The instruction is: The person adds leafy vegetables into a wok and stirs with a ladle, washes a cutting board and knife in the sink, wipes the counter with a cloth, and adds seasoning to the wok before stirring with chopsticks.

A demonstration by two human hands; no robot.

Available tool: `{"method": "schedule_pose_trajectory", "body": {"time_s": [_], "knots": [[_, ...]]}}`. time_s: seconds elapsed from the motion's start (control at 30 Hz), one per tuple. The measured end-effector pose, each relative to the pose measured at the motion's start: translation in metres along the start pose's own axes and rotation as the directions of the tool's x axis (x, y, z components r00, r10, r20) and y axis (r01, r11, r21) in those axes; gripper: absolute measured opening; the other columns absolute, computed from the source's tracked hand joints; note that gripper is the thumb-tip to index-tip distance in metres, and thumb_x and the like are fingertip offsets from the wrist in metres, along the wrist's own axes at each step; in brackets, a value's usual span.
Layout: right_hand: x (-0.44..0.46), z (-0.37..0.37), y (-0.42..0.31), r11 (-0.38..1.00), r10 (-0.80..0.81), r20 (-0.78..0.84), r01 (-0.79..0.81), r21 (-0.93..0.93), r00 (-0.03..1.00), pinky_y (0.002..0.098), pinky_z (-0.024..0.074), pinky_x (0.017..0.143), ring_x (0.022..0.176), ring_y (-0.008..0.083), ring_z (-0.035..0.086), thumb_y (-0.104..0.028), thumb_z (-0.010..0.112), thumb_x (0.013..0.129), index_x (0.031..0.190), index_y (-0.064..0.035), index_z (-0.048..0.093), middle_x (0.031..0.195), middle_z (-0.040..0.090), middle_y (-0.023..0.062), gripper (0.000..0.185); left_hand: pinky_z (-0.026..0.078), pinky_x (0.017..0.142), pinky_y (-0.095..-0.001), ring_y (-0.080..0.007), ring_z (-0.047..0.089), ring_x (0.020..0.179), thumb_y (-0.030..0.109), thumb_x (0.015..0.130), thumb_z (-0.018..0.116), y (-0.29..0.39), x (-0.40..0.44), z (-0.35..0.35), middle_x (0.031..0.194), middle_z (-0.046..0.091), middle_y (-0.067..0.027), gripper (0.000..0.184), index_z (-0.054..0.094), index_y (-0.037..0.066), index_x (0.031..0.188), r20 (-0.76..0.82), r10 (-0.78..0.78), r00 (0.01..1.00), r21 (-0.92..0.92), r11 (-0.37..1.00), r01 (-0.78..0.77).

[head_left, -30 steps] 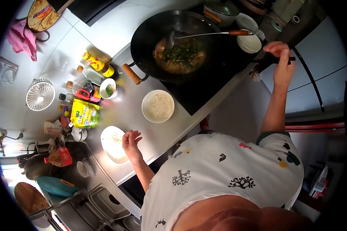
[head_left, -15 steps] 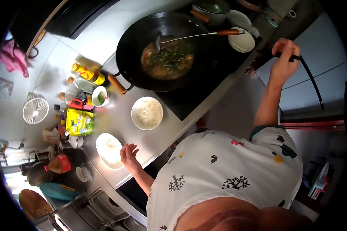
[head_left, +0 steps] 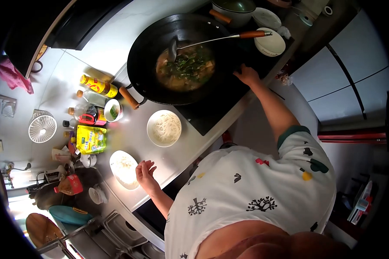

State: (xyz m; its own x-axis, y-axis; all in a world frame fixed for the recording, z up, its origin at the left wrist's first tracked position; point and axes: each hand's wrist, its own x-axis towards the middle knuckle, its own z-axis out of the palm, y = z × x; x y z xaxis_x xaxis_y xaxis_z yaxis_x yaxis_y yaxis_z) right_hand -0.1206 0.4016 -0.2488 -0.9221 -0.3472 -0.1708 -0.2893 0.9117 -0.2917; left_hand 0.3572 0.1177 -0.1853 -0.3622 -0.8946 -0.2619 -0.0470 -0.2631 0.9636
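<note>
My left hand (head_left: 146, 172) is open, fingers loosely bent, beside the right edge of a white oval plate (head_left: 124, 169) with pale bits on it. My right hand (head_left: 247, 76) reaches over the black cooktop (head_left: 208, 113), its fingers bent together at the right side of a large black wok (head_left: 138, 60); what they hold is lost against the dark surface. Inside the wok lies a stew (head_left: 183, 71) topped with chopped greens. A ladle (head_left: 220, 40) with a wooden handle rests in it. Below the wok stands a white bowl of noodles (head_left: 164, 128).
Bottles (head_left: 100, 86), a yellow pouch (head_left: 90, 139) and a small bowl with greens (head_left: 113, 110) stand left of the wok. A lidded pot (head_left: 235, 11) and an off-white bowl (head_left: 270, 44) are beyond it. A small fan (head_left: 42, 128) and a sink (head_left: 123, 231) are further left.
My right hand has come left and down from near the cabinet to the cooktop beside the wok. My left hand has stayed beside the oval plate. The view has shifted.
</note>
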Motion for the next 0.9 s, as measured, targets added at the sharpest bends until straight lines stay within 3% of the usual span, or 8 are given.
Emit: {"method": "schedule_pose_trajectory", "body": {"time_s": [0.37, 0.53, 0.57, 0.63, 0.7, 0.77, 0.83, 0.9], "knots": [[-0.001, -0.006, -0.002, 0.958, -0.238, 0.031, 0.240, -0.155, 0.971, 0.0442, 0.0516, 0.083, 0.105, 0.0350, 0.058, -0.026, 0.065, 0.085, 0.131, -0.0174, 0.050, 0.118, 0.058, 0.0180, 0.049, 0.055, 0.066, -0.0284, -0.0198, 0.066, 0.079, 0.013, 0.094, 0.055, -0.011, -0.002, -0.004, 0.090, 0.066, -0.0108, 0.014, 0.058, 0.002, 0.103, -0.004, -0.030, 1.000, -0.020, 0.999, 0.030], [-0.053, -0.087, -0.008, 0.990, -0.140, 0.119, 0.140, 0.006, 0.983, 0.0422, 0.0506, 0.079, 0.093, 0.0359, 0.063, -0.037, 0.060, 0.089, 0.109, -0.0086, 0.065, 0.094, 0.066, 0.0185, 0.035, 0.055, 0.066, -0.0288, -0.0202, 0.066, 0.080, 0.014, 0.094, 0.055, -0.016, 0.002, -0.011, 0.091, 0.066, -0.0110, 0.015, 0.058, 0.002, 0.104, -0.011, -0.042, 0.999, -0.038, 0.998, 0.042], [-0.069, -0.114, -0.014, 0.980, -0.137, 0.050, 0.128, 0.151, 0.989, 0.0416, 0.0495, 0.076, 0.086, 0.0362, 0.064, -0.042, 0.057, 0.091, 0.099, -0.0053, 0.067, 0.084, 0.066, 0.0187, 0.039, 0.055, 0.066, -0.0289, -0.0202, 0.066, 0.080, 0.014, 0.094, 0.055, -0.017, 0.002, -0.012, 0.091, 0.066, -0.0110, 0.016, 0.058, 0.002, 0.104, -0.009, -0.047, 0.999, -0.040, 0.998, 0.047], [-0.118, -0.188, -0.048, 0.926, -0.059, -0.090, 0.089, 0.367, 0.994, 0.0309, 0.0471, 0.067, 0.071, 0.0179, 0.061, -0.035, 0.055, 0.094, 0.096, -0.0033, 0.064, 0.074, 0.063, 0.0083, 0.033, 0.054, 0.066, -0.0292, -0.0204, 0.066, 0.081, 0.014, 0.095, 0.055, -0.014, 0.001, -0.007, 0.091, 0.066, -0.0111, 0.016, 0.058, 0.002, 0.104, -0.017, -0.053, 0.998, -0.033, 0.998, 0.053], [-0.139, -0.225, -0.044, 0.655, -0.192, -0.553, 0.525, 0.542, 0.811, 0.0250, 0.0437, 0.066, 0.068, 0.0104, 0.054, -0.024, 0.047, 0.098, 0.092, -0.0034, 0.062, 0.078, 0.062, 0.0020, 0.026, 0.054, 0.067, -0.0294, -0.0205, 0.066, 0.081, 0.014, 0.095, 0.055, -0.012, 0.003, -0.002, 0.091, 0.066, -0.0112, 0.016, 0.057, 0.001, 0.104, 0.000, -0.055, 0.999, -0.025, 0.998, 0.055], [-0.158, -0.260, -0.073, 0.495, -0.190, -0.883, 0.819, 0.291, 0.428, 0.0250, 0.0435, 0.069, 0.072, 0.0117, 0.055, -0.019, 0.039, 0.099, 0.089, 0.0011, 0.059, 0.084, 0.061, 0.0066, 0.030, 0.054, 0.067, -0.0295, -0.0207, 0.066, 0.082, 0.014, 0.095, 0.054, -0.015, 0.008, 0.003, 0.091, 0.066, -0.0113, 0.016, 0.058, 0.001, 0.104, 0.040, -0.050, 0.998, -0.027, 0.998, 0.051], [-0.160, -0.264, -0.085, 0.494, -0.186, -0.924, 0.844, 0.207, 0.336, 0.0249, 0.0453, 0.068, 0.073, 0.0111, 0.056, -0.021, 0.041, 0.100, 0.090, 0.0028, 0.058, 0.089, 0.061, 0.0085, 0.032, 0.054, 0.067, -0.0296, -0.0208, 0.066, 0.081, 0.014, 0.095, 0.054, -0.017, 0.012, 0.008, 0.091, 0.067, -0.0115, 0.016, 0.058, 0.001, 0.104, 0.076, -0.045, 0.996, -0.035, 0.998, 0.048], [-0.146, -0.251, -0.101, 0.351, -0.306, -0.721, 0.777, 0.522, 0.622, 0.0247, 0.0472, 0.067, 0.074, 0.0095, 0.056, -0.023, 0.047, 0.099, 0.091, 0.0025, 0.059, 0.090, 0.061, 0.0070, 0.030, 0.054, 0.067, -0.0295, -0.0208, 0.066, 0.080, 0.013, 0.095, 0.054, -0.015, 0.013, 0.015, 0.091, 0.067, -0.0115, 0.016, 0.058, 0.001, 0.104, 0.107, -0.038, 0.994, -0.037, 0.998, 0.042]]}}
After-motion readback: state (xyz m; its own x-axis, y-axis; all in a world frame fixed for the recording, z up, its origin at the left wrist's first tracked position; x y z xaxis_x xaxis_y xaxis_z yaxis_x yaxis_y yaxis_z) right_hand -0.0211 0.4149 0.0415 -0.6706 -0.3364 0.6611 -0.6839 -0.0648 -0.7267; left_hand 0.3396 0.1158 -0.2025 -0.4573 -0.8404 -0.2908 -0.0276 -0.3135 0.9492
